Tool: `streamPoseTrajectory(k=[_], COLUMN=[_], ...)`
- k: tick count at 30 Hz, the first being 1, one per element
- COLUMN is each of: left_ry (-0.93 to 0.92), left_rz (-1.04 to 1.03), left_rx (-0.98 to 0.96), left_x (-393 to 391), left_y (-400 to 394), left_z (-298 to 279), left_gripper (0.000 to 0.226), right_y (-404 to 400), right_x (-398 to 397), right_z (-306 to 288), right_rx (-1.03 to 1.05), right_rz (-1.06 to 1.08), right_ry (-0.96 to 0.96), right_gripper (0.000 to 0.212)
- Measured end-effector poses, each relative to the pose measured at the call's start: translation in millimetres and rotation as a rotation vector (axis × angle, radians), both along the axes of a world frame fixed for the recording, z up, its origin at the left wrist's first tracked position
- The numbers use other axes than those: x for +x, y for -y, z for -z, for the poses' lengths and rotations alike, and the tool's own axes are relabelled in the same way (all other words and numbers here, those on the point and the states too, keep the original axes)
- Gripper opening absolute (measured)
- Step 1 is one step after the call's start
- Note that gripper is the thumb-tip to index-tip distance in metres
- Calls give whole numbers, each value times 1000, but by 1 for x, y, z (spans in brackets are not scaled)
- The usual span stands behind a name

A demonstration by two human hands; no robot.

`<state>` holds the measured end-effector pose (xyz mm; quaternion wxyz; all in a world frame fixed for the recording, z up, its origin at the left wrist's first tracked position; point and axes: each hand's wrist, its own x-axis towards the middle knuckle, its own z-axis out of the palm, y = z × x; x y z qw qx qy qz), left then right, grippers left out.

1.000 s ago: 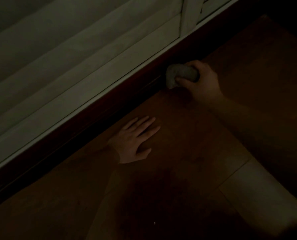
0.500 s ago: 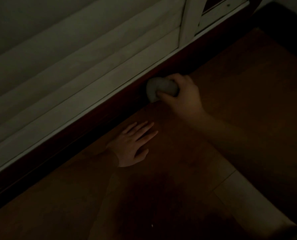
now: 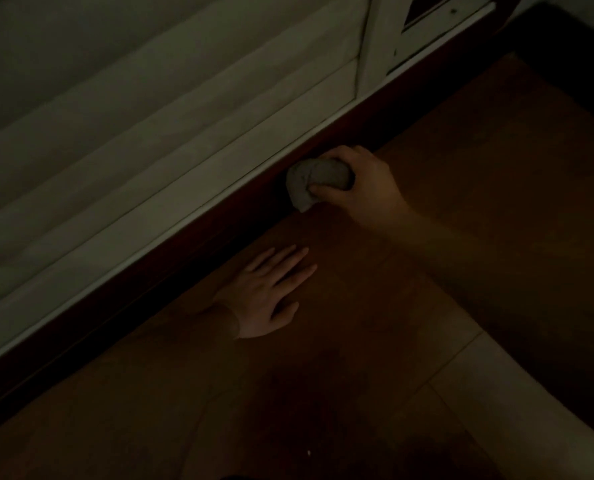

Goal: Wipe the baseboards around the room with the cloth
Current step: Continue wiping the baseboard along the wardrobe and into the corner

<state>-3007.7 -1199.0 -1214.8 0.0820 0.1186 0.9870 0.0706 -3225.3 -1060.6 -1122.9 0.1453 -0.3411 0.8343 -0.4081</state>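
The room is dim. A dark brown baseboard (image 3: 170, 282) runs diagonally from lower left to upper right under pale wall panelling. My right hand (image 3: 361, 187) grips a bunched pale grey cloth (image 3: 309, 183) and holds it against the baseboard. My left hand (image 3: 269, 296) lies flat on the wooden floor just below the baseboard, fingers straight and spread, pointing up and to the right.
Pale panelling (image 3: 150, 140) with a vertical white frame post (image 3: 375, 46) rises above the baseboard. Brown wooden floor (image 3: 496, 202) fills the lower right. A lighter strip of floor (image 3: 496, 393) runs toward the bottom right corner. The top right corner is very dark.
My right hand has slid the cloth leftward along the baseboard, closer to my left hand. The left hand has stayed flat on the floor.
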Motion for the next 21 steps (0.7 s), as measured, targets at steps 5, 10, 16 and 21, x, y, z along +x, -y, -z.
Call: streamPoseTrajectory(k=[5,10,16,21], left_ry=[9,-25,0,42], left_rz=[1,14,11,22], left_rx=[-7,-9,-60,-28], left_x=[-1,1,-2,-1], left_y=[1,3,2,0], left_z=[-1,5,0,-7], left_gripper=[70,69,71,68], right_y=[-17,-40,-57,-60], right_x=[-43,-97,-118,-74], right_z=[-3,-8,6,29], right_rx=[73,119,17,-17], right_rz=[12,93,404,459], right_ry=[-33,-32,50,180], right_gripper=[42,45,49,48])
